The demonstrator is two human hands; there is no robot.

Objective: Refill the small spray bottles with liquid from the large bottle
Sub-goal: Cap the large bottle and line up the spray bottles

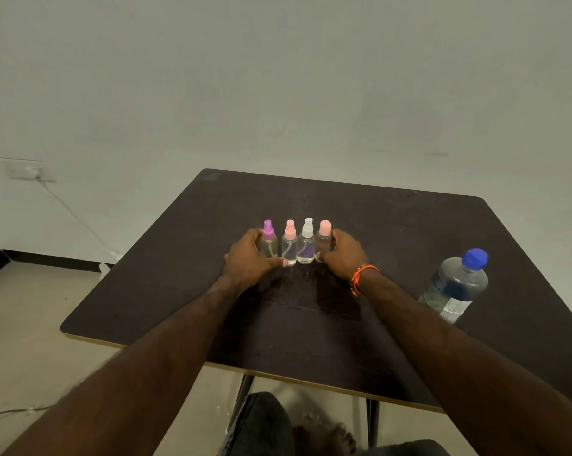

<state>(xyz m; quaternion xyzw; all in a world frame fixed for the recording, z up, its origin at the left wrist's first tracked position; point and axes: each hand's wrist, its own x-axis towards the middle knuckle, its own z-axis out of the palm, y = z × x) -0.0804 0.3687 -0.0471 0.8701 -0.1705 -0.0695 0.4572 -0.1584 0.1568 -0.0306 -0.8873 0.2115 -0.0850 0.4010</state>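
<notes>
We are bracketing a row of four small clear plastic spray bottles (296, 243) at the middle of the dark brown table (409, 225): our left hand (250, 258) is cupping the purple-topped end, our right hand (342, 255) the pink-capped end, fingers curled against them. All tops are on. The large clear bottle with the blue cap (455, 284) is standing well apart, beside our right forearm, still capped. We judge this to be lining-up; next, we should be unscrewing one sprayer.
</notes>
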